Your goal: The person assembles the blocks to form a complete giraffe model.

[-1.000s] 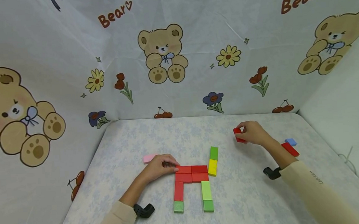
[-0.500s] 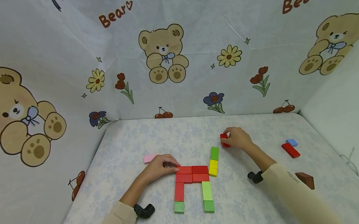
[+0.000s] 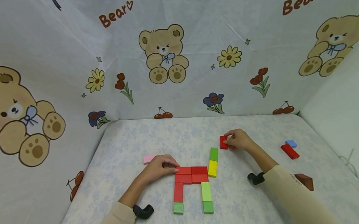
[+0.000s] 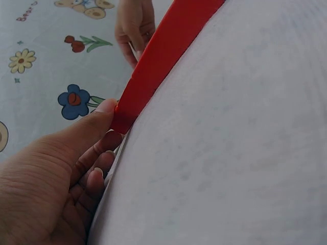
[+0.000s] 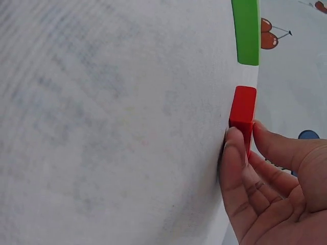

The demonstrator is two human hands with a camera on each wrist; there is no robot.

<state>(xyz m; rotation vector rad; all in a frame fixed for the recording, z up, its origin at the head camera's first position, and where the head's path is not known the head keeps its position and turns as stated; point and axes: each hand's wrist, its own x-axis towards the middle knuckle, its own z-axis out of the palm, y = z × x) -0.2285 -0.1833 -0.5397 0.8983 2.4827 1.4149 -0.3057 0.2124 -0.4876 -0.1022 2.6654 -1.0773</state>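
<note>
In the head view, my left hand [image 3: 161,166] holds the far left corner of a red block [image 3: 183,170] between thumb and index finger. That block belongs to a flat figure of red blocks with two legs, each ending in a green block [image 3: 178,208]. My right hand [image 3: 239,140] pinches a separate red block [image 3: 223,142] between thumb and fingers, at or just over the table. It is behind and right of a green block [image 3: 214,154], which adjoins a yellow block [image 3: 212,168] beside the figure. The right wrist view shows the pinched block [image 5: 243,104] apart from the green one.
A pink block [image 3: 149,158] lies behind the left hand. Off to the right are a blue block [image 3: 291,143], a red block [image 3: 290,152] touching or close to it, and a brown wedge-shaped block [image 3: 305,181] near the right sleeve. A bear-printed cloth hangs behind the table.
My right hand has carried its red block left and toward me, then lowered it close to the green block. The brown block came into view past the sleeve. My left hand stays put.
</note>
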